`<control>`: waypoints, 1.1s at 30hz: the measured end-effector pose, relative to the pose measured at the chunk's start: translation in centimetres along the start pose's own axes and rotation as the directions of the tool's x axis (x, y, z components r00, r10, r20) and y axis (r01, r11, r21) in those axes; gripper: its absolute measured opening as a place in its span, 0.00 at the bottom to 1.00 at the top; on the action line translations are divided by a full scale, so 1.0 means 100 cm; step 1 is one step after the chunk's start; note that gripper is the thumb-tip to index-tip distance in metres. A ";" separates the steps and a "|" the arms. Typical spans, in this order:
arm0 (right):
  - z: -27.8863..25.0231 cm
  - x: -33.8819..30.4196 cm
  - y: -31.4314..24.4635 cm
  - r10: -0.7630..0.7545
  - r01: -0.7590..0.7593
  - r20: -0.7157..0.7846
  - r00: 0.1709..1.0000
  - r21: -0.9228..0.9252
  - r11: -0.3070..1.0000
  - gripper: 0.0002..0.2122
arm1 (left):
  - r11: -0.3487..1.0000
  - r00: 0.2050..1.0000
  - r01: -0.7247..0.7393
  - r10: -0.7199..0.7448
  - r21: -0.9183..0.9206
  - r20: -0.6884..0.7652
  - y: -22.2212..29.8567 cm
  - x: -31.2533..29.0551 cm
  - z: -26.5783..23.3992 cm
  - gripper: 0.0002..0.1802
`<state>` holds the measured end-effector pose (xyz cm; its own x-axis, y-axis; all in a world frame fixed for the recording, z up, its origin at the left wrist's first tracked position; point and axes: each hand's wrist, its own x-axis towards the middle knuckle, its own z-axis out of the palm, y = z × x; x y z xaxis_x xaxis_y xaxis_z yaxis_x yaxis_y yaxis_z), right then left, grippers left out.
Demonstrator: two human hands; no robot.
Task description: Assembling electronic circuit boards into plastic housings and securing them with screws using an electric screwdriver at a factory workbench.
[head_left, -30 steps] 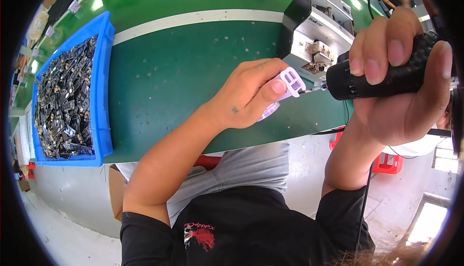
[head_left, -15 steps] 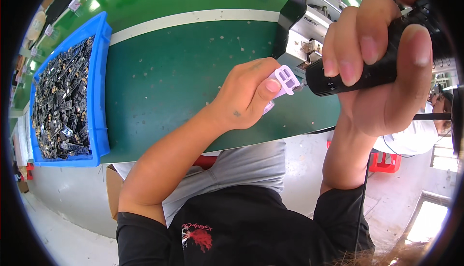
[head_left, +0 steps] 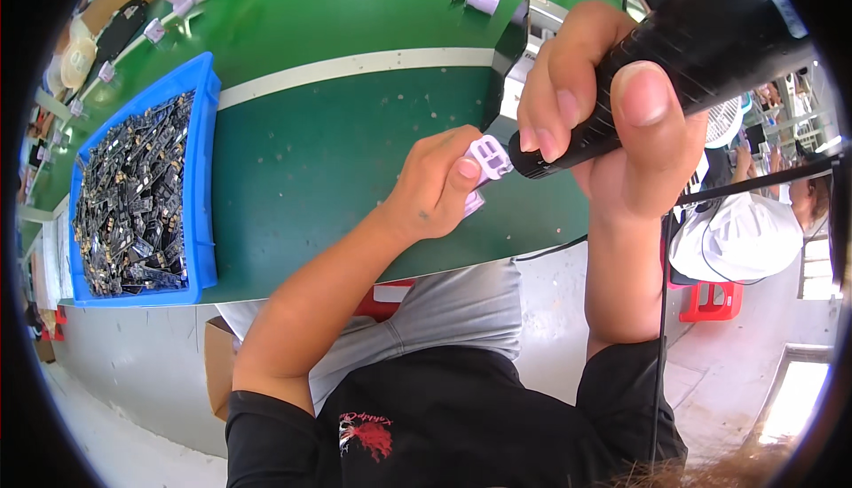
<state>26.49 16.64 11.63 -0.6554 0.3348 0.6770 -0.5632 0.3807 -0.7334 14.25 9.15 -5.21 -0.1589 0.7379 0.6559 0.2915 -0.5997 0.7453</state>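
The left hand (head_left: 433, 186) is closed around 1 lilac part (head_left: 490, 155); at its 2 o'clock, the right hand (head_left: 635, 164) grips 1 black powered screwdriver (head_left: 697, 44).

I see a blue bin (head_left: 204, 177) of dark parts (head_left: 133, 204) at my worktop's (head_left: 337, 151) near left corner, a red stool (head_left: 715, 304) beyond the near edge.

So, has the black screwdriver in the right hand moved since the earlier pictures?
Yes: judged against the blue bin on the table, the black screwdriver has moved left, toward the bin.
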 end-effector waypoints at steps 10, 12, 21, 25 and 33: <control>0.009 -0.024 -0.016 -0.532 0.016 -0.535 0.656 -0.695 0.719 0.29 | 0.616 0.881 0.277 -0.470 -0.737 -0.062 0.028 -0.008 -0.032 0.39; 0.011 -0.062 -0.018 -0.698 0.128 -0.289 0.655 -0.868 0.480 0.17 | 0.581 0.878 0.261 -0.474 -0.771 -0.060 0.043 -0.014 -0.039 0.38; 0.099 -0.042 0.049 0.099 0.034 0.145 0.985 -0.710 0.703 0.08 | 0.644 0.697 0.219 -0.629 -0.733 -0.345 0.076 -0.051 -0.047 0.25; 0.114 -0.047 0.070 0.273 -0.130 0.167 0.947 -0.578 0.806 0.06 | 0.725 0.655 0.395 -0.653 -0.564 -0.380 0.069 -0.066 -0.073 0.21; 0.126 -0.046 0.130 0.473 -0.476 0.156 0.867 -0.018 0.879 0.03 | 0.791 0.650 0.580 -0.592 -0.192 -0.477 0.082 -0.078 -0.139 0.30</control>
<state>15.87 9.17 -1.75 -0.9132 0.3359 0.2306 -0.1736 0.1911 -0.9661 4.76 -5.82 -2.59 -0.7253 0.6871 0.0422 -0.0423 -0.1057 0.9935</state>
